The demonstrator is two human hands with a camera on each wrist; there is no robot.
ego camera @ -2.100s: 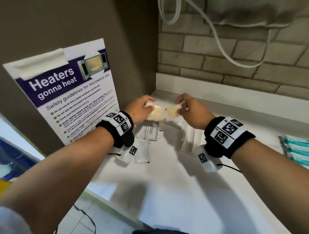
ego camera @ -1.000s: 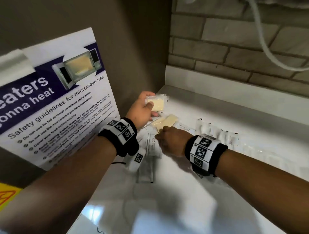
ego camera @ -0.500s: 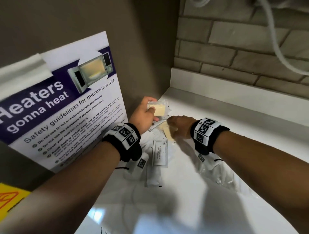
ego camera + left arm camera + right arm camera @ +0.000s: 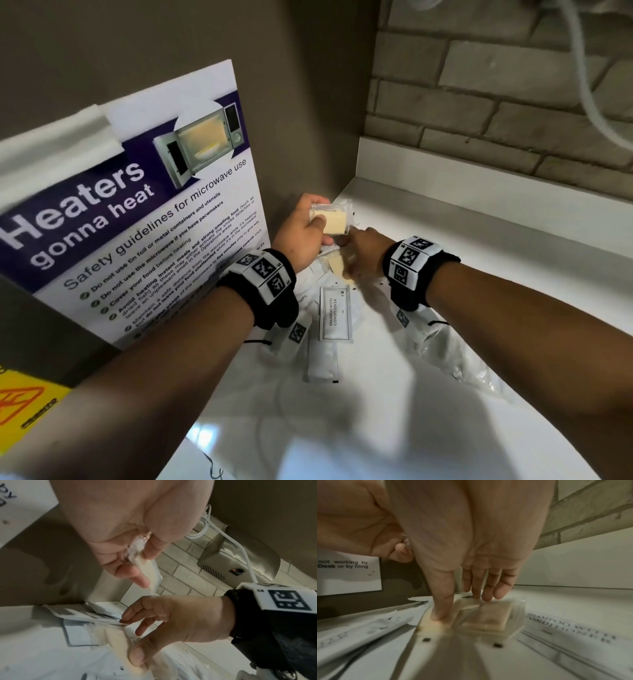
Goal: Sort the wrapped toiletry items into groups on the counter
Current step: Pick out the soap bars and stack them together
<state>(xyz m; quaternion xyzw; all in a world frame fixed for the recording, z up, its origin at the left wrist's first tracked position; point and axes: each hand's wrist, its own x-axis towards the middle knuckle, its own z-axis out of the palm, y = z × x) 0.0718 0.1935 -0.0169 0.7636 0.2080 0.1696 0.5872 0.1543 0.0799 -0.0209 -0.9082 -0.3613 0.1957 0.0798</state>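
My left hand (image 4: pixel 315 222) holds a clear-wrapped cream soap bar (image 4: pixel 334 222) up near the corner wall, pinched between thumb and fingers (image 4: pixel 137 578). Just below it, my right hand (image 4: pixel 349 260) reaches down onto two more wrapped soap bars (image 4: pixel 337 265) lying on the white counter (image 4: pixel 445 246). In the right wrist view its thumb presses on one bar (image 4: pixel 433 626) and its fingers hook the far edge of the other (image 4: pixel 488 618). A shampoo-with-conditioner sachet (image 4: pixel 335 315) lies nearer me, with other white sachets (image 4: pixel 322 363) around it.
A microwave safety poster (image 4: pixel 130 219) leans against the left wall. A crumpled clear plastic bag (image 4: pixel 462 359) lies under my right forearm. Brick wall with a white upstand (image 4: pixel 479 192) closes the back; a metal hand dryer (image 4: pixel 240 563) and white cable hang above.
Two seconds ago both hands held soap bars up together. The right hand has since come down to the counter and settled its thumb and fingers on the bars there; the left still holds its bar up.
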